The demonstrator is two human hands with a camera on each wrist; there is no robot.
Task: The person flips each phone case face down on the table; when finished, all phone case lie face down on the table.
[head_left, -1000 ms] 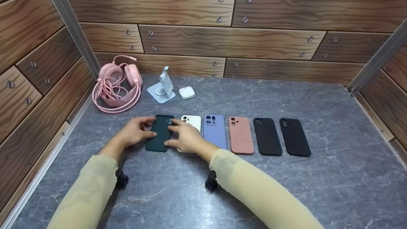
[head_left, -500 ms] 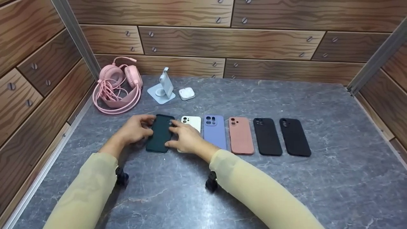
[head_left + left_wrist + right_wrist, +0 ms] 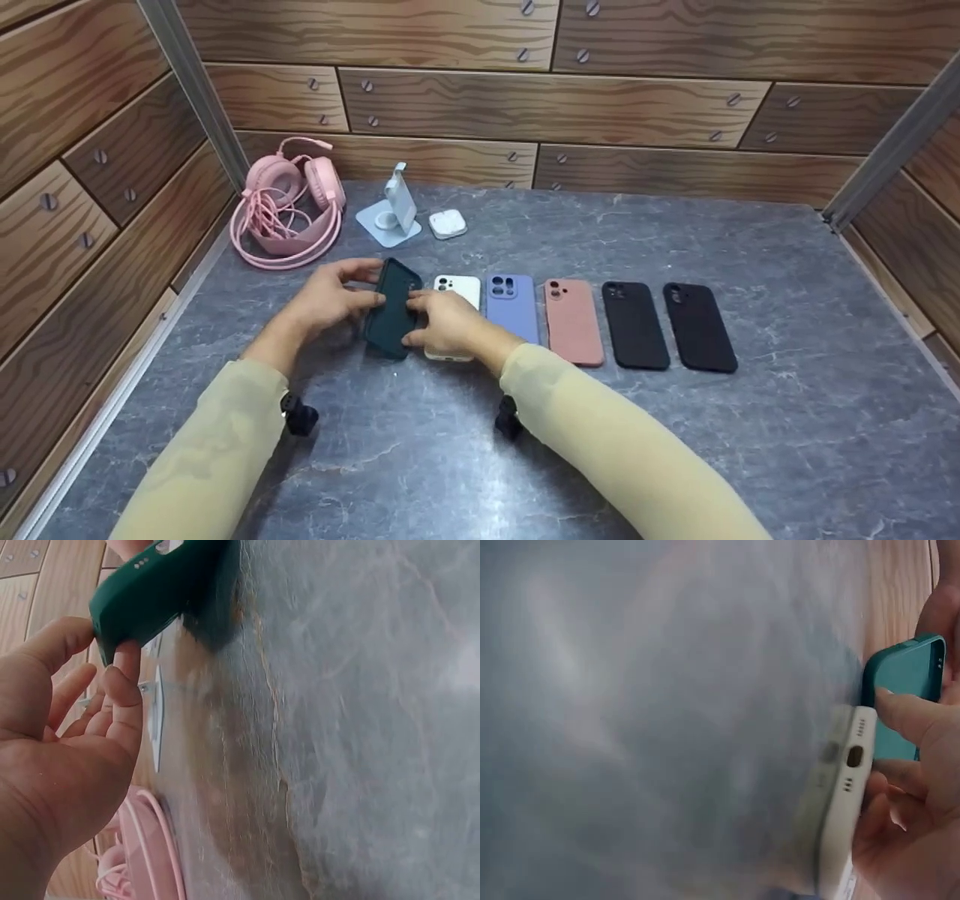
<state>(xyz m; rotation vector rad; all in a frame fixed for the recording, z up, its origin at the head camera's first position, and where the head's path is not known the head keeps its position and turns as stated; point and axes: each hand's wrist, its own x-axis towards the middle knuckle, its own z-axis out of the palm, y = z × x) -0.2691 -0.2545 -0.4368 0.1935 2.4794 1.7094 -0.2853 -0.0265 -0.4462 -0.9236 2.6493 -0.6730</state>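
A dark green phone case (image 3: pixel 395 322) is tilted over the grey table, its left side raised and its inside facing up. My left hand (image 3: pixel 334 296) pinches the raised left edge between thumb and fingers; the left wrist view shows that grip at a corner of the green case (image 3: pixel 146 604). At the opposite edge, my right hand (image 3: pixel 452 324) holds the case, with the thumb against its inside in the right wrist view. Right beside it lies a white phone case (image 3: pixel 466 286), partly covered by the right hand. Its end with a port opening shows in the right wrist view.
Rightward along the row lie a lilac case (image 3: pixel 512 315), a pink case (image 3: pixel 574 326) and two black cases, the last one (image 3: pixel 703 330) farthest right. Behind stand a pink headset (image 3: pixel 289 240), a pale folding stand (image 3: pixel 401 206) and a small white square item (image 3: pixel 448 223).
The green case lay flat; now its left side is lifted and it leans toward the right. The left hand has risen with it and moved slightly right.
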